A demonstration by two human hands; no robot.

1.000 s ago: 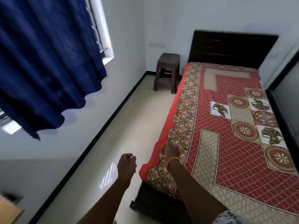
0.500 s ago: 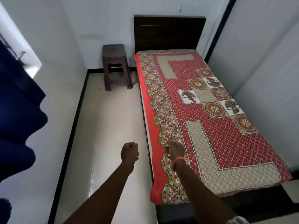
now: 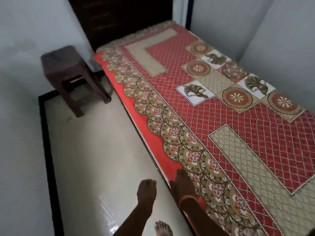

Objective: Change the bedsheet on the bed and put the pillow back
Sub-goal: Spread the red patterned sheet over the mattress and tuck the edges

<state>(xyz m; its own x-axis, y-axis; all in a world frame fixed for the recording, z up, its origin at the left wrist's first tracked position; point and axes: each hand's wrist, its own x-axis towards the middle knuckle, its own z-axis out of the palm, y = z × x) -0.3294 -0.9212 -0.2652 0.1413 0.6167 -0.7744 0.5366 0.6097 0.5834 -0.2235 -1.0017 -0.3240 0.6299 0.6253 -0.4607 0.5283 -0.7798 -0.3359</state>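
A red bedsheet point(image 3: 226, 120) with a gold lattice and round flower patches lies spread flat over the bed. Its scalloped border hangs over the near side. My right hand point(image 3: 182, 184), with an orange band at the wrist, lies flat with straight fingers on that border at the bed's edge. My left hand point(image 3: 147, 189) hovers over the floor just left of the bed, fingers curled into a fist with nothing in it. No pillow is in view.
A dark headboard point(image 3: 119, 19) stands at the bed's far end. Beside it on the glossy cream floor point(image 3: 95, 159) is a brown plastic stool point(image 3: 68, 74). Grey walls close in left and right. My bare foot point(image 3: 162, 228) shows at the bottom.
The view has swung right and down, closer to the bed; the blue curtain is out of sight. My right hand has gone from curled at the sheet's border to lying flat on it.
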